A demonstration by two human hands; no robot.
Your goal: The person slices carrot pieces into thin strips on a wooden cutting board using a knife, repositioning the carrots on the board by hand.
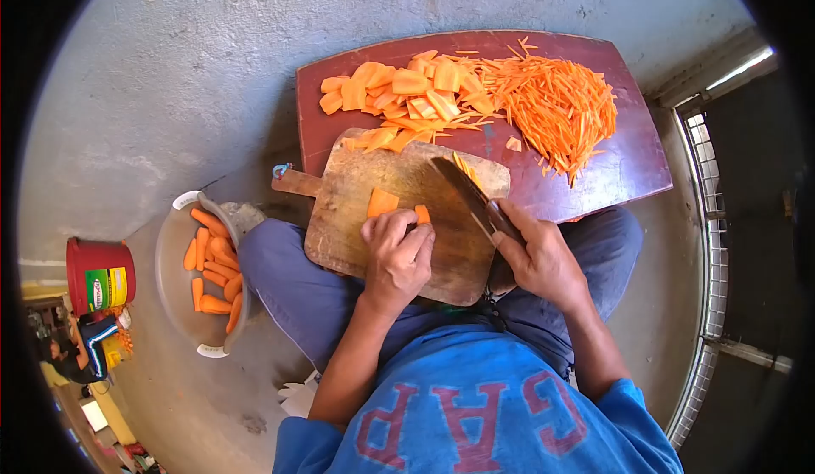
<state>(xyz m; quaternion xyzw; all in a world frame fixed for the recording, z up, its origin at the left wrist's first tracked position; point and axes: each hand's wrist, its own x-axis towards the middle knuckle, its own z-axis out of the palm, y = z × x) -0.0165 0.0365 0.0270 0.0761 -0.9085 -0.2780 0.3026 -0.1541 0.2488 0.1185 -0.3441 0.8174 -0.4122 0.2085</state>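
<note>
My left hand (396,253) is closed, fingers curled, pressing a piece of carrot (422,213) on the wooden cutting board (348,219). A flat carrot slice (382,201) lies just beyond those fingers. In my right hand (541,253) is a knife (461,189), its dark blade angled toward the upper left over the board's right part. A few thin carrot strips (466,168) lie beside the blade near the far edge. Past the board are a pile of carrot slices (410,82) and a heap of carrot shreds (560,109).
The board rests on my lap and the dark red table (628,164). On the floor at left stands a grey tub (172,279) of whole carrots, with a red bucket (75,274) behind it. Another person (95,347) sits at far left. A wall is ahead; a metal grille (716,245) is at right.
</note>
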